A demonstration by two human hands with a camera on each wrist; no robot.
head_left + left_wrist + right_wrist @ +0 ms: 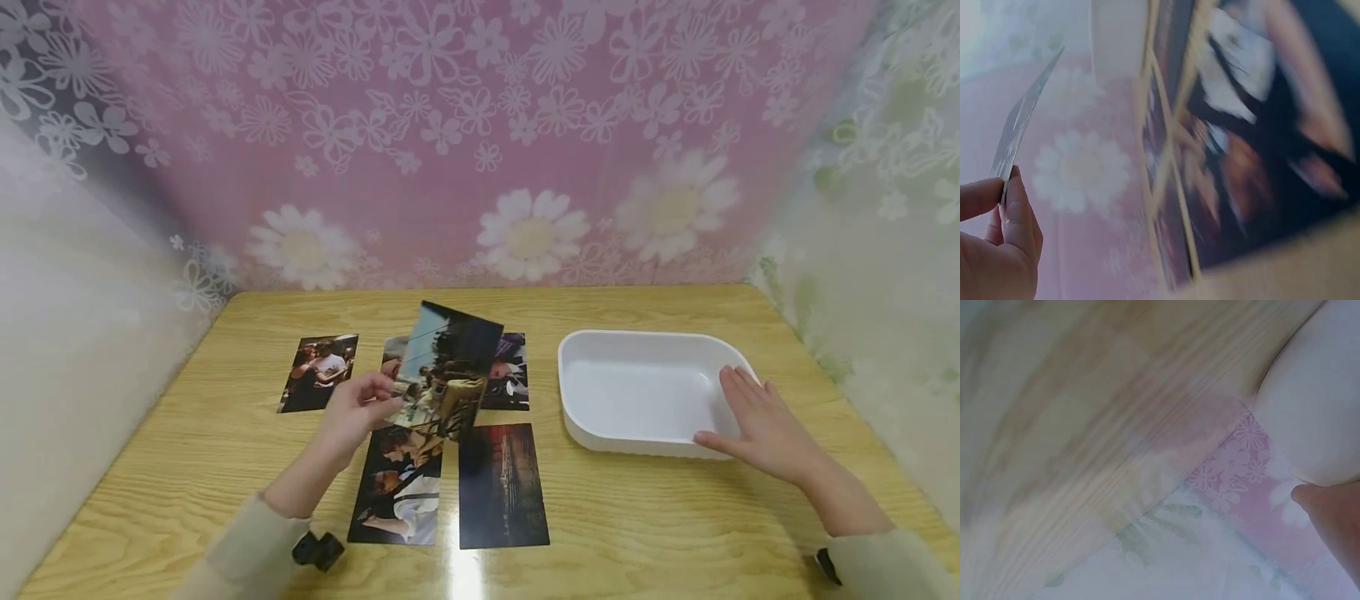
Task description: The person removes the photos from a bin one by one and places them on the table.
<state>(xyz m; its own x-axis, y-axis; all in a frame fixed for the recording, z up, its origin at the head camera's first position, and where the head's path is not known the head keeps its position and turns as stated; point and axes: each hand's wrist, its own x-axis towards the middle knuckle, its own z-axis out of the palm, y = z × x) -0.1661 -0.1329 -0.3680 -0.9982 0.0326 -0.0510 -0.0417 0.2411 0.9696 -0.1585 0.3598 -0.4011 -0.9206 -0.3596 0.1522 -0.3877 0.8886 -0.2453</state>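
Note:
My left hand (360, 412) pinches a photo print (450, 367) by its left edge between thumb and fingers, raised and tilted over the other prints. The left wrist view shows this held print (1025, 119) almost edge-on. Beneath it, a print with a face (393, 354) and a print with a purple garment (510, 375) are partly hidden. Nearer lie a print of a person in a white shirt (401, 500) and a dark reddish print (502, 487). My right hand (765, 429) rests with extended fingers at the right end of a white plastic basin (637, 446).
Apart at the left lies a print of a dancing couple (318, 372). The wooden table (637, 525) meets a pink flowered backdrop (420, 183) at its far edge. Pale curtains stand along both sides.

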